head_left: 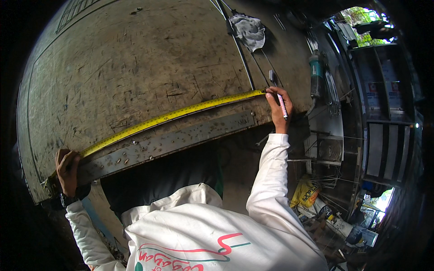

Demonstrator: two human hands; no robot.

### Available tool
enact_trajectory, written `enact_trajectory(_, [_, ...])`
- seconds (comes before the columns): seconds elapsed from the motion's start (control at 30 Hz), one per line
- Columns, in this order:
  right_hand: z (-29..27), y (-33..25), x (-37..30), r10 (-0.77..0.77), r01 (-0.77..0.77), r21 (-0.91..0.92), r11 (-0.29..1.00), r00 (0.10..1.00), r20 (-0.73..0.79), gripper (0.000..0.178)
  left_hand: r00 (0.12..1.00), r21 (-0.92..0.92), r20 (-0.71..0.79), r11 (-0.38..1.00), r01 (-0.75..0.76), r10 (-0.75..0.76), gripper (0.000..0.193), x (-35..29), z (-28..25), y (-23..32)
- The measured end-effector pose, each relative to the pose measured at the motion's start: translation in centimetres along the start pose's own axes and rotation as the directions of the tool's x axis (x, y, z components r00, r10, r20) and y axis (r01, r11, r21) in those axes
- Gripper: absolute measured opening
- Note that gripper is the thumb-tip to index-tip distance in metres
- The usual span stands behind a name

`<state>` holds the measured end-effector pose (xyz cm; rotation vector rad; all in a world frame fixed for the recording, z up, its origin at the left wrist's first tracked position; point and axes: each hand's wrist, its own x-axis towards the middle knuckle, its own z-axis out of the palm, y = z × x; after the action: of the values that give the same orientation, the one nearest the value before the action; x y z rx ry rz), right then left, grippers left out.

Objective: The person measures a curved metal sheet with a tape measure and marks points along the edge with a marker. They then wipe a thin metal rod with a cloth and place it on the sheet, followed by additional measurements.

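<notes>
Tape measure (172, 114) drawn out yellow along the near side of the scarred table (122, 67), running just beside a pitted metal strip (174, 141) at the edge. Left hand (67, 169) curled closed over the tape's left end; palm hidden. Right hand (280, 108) at the other end, fingers bent and thumb close to the tip, a marker (283, 106) gripped in it. Beyond: crumpled grey cloth (249, 32); teal-bodied power tool (316, 74) farther right.
</notes>
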<state>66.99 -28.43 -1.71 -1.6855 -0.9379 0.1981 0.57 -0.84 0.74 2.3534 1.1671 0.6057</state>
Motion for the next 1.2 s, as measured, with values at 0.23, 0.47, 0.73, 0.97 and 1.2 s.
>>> enact_trajectory(0.23, [0.1, 0.1, 0.1, 0.005, -0.004, -0.017, 1.0, 1.0, 0.022, 0.027, 0.999, 0.051, -0.016, 0.998, -0.048, 0.049, 0.012, 0.0, -0.2, 0.4])
enact_trajectory(0.47, [0.2, -0.3, 0.0, 0.026, -0.026, 0.005, 1.0, 1.0, 0.011, 0.026, 1.0, 0.01, -0.014, 1.0, -0.017, 0.017, 0.013, -0.3, 0.0, -0.1])
enact_trajectory(0.73, [0.3, 0.2, 0.2, -0.002, 0.002, -0.016, 1.0, 1.0, -0.004, 0.026, 1.0, 0.019, -0.008, 1.0, -0.024, 0.024, 0.014, 0.0, -0.2, 0.4])
enact_trajectory(0.97, [0.5, -0.5, 0.2, 0.021, -0.021, 0.001, 1.0, 1.0, -0.013, 0.023, 0.998, 0.043, -0.043, 0.998, -0.041, 0.043, 0.015, 0.0, -0.1, 0.9])
enact_trajectory(1.2, [0.4, -0.1, 0.5, -0.014, 0.013, -0.061, 0.998, 1.0, -0.002, 0.024, 0.996, 0.047, -0.067, 0.997, -0.06, 0.063, 0.015, 0.1, 0.0, 1.2])
